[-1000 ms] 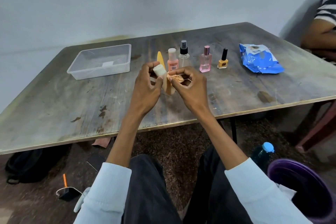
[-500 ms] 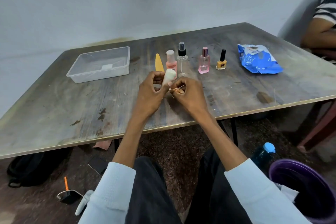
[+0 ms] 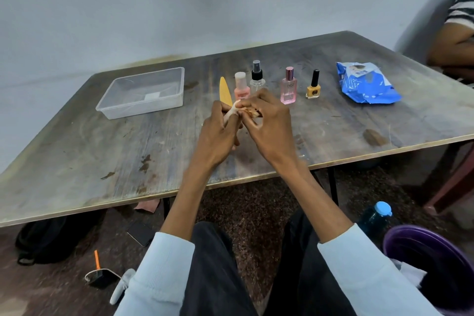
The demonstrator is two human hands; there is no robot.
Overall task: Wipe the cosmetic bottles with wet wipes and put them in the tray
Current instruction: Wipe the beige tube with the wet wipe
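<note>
Closest in, over the near half of the scuffed grey wooden table [image 3: 77,151], the person's left hand [image 3: 218,133] has its fingers curled round a pale cream tube-shaped cosmetic bottle [image 3: 230,113], while the right hand [image 3: 269,126] pinches a stained, crumpled wet wipe [image 3: 252,112] up against it. Just past the hands there's a row: yellow pointed tube [image 3: 225,91], peach bottle with a white cap [image 3: 241,87], clear spray bottle with a black top [image 3: 257,77], pink perfume bottle [image 3: 289,87], yellow nail polish [image 3: 313,86]. The clear plastic tray [image 3: 143,108] sits off left, the blue wipes pack [image 3: 366,84] right.
</note>
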